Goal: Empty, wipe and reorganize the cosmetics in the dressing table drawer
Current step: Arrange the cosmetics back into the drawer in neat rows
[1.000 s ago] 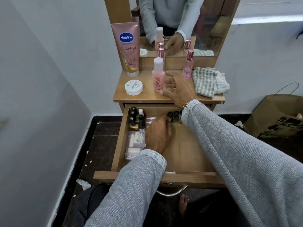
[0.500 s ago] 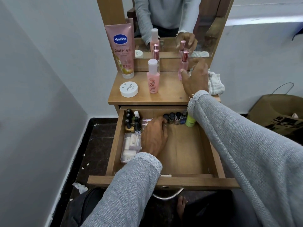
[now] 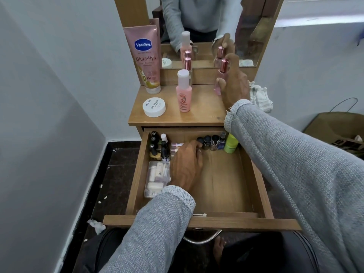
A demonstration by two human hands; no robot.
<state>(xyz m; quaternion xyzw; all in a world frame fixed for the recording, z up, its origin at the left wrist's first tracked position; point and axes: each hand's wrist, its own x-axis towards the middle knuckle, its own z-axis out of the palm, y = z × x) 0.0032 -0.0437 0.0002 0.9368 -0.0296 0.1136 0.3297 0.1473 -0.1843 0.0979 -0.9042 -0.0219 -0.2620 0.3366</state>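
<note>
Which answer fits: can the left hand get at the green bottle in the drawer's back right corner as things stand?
Probably yes: the left hand is already inside the open drawer, and bare drawer floor lies between it and the green bottle.

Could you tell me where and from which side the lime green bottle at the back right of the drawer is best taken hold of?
Grip the lime green bottle round its upper body, coming straight down from above. It appears to stand upright in the back right corner of the drawer, with small dark bottles close on its left and the drawer wall on its right, so probably only the top is free.
</note>
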